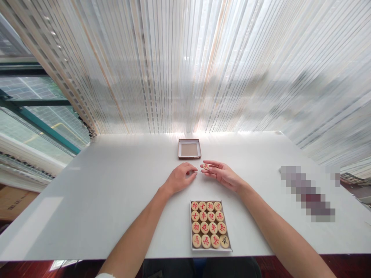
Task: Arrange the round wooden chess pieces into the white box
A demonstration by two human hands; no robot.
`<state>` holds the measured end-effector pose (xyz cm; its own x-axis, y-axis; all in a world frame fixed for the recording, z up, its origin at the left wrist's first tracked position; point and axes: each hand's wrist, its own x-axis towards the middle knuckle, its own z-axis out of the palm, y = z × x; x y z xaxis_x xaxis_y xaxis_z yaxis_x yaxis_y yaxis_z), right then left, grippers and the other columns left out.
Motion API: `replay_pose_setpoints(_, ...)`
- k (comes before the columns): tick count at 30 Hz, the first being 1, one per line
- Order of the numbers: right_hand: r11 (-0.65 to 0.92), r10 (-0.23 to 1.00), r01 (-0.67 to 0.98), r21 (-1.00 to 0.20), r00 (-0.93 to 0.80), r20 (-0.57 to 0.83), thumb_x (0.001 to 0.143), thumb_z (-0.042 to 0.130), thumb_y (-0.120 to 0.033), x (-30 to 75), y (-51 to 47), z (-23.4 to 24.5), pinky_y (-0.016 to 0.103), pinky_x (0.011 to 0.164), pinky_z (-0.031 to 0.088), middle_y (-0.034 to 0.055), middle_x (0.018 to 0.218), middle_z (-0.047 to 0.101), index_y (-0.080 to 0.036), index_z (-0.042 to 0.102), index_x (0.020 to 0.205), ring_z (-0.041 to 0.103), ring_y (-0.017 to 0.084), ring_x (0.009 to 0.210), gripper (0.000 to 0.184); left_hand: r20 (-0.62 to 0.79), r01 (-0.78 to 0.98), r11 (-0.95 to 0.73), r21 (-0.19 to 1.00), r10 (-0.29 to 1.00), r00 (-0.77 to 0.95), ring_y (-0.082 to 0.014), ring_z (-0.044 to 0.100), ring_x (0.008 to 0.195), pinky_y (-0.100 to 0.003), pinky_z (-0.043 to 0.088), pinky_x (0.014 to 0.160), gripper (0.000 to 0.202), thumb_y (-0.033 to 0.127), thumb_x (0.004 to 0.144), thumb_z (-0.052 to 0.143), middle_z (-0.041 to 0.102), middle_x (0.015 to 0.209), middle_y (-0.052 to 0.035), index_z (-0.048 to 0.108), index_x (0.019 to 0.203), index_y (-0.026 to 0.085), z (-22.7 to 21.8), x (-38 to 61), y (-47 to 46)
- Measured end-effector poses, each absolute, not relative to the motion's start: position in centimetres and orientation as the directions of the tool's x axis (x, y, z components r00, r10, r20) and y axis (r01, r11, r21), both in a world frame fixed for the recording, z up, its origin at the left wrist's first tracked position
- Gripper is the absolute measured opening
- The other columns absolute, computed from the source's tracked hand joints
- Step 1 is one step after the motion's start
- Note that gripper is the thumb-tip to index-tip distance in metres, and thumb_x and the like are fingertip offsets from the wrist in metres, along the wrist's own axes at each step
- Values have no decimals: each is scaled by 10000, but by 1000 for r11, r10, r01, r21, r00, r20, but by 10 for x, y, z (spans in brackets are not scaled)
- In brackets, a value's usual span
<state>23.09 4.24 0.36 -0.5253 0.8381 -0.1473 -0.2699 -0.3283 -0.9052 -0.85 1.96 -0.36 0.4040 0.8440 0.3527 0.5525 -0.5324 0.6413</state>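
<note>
Between the fingers of my right hand [222,174] is a round wooden Chinese chess piece [206,166], its red character facing up. My left hand [181,178] rests close to the table just left of it, fingers loosely bent, with a gap between thumb and forefinger and no piece visible in them. Nearer to me stands a shallow white box [191,231] packed with rows of Chinese chess pieces. Nearly all bear red characters; the front right piece [224,241] bears a black one.
A shallow brown-rimmed box lid [189,157] lies beyond my hands on the white table [116,185]. At the right, a pixelated object [308,195] cannot be made out. Striped translucent curtains [179,69] hang along the table's far edge, with a window [43,104] at the left.
</note>
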Motion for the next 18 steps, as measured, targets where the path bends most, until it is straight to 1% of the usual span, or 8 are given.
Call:
replay_pose_setpoints(3, -312, 841, -269, -911, -524, -134, 784, 810, -263, 230, 42, 4, 363, 1005, 523, 94, 1179, 709, -205, 686, 1188, 695, 226, 1086, 427, 353, 552, -530, 644, 846, 400, -170, 604, 836, -308, 522, 799, 180, 256, 926, 599, 680, 1016, -58, 699, 1070, 212, -4, -9, 20)
replay_pose_setpoints(5, -308, 848, -273, -911, -512, -133, 758, 831, -261, 230, 42, 4, 352, 978, 527, 67, 1110, 707, -212, 700, 1143, 706, 212, 1034, 409, 353, 550, -530, 645, 846, 400, -171, 605, 837, -309, 523, 801, 182, 259, 927, 598, 680, 1017, -59, 700, 1071, 213, -4, -9, 20)
replay_pose_setpoints(8, -309, 858, -279, -909, -494, -140, 733, 850, -260, 230, 42, 2, 315, 909, 532, 22, 994, 681, -220, 712, 1060, 707, 169, 928, 357, 347, 550, -527, 648, 847, 402, -170, 605, 835, -307, 523, 798, 180, 263, 929, 595, 680, 1011, -60, 702, 1065, 213, -4, -9, 20)
replay_pose_setpoints(11, -286, 861, -269, -920, -492, -124, 737, 848, -280, 229, 42, 1, 278, 813, 520, -3, 898, 652, -218, 700, 1004, 667, 124, 817, 312, 344, 547, -522, 654, 850, 399, -169, 602, 828, -300, 521, 779, 184, 265, 930, 592, 678, 1002, -60, 703, 1068, 215, -5, -9, 21)
replay_pose_setpoints(14, -219, 868, -199, -955, -487, -97, 731, 848, -320, 229, 39, 4, 260, 710, 486, -14, 827, 627, -209, 679, 965, 610, 110, 731, 310, 348, 541, -524, 658, 848, 399, -167, 598, 824, -296, 519, 773, 185, 263, 929, 592, 675, 996, -57, 702, 1069, 217, -7, -9, 22)
replay_pose_setpoints(18, -105, 889, -30, -994, -451, -80, 725, 841, -383, 235, 23, 14, 269, 660, 441, -22, 797, 601, -205, 653, 939, 565, 120, 699, 336, 361, 540, -529, 654, 846, 393, -162, 591, 807, -295, 517, 775, 173, 260, 921, 598, 672, 987, -50, 704, 1050, 214, -9, -10, 22)
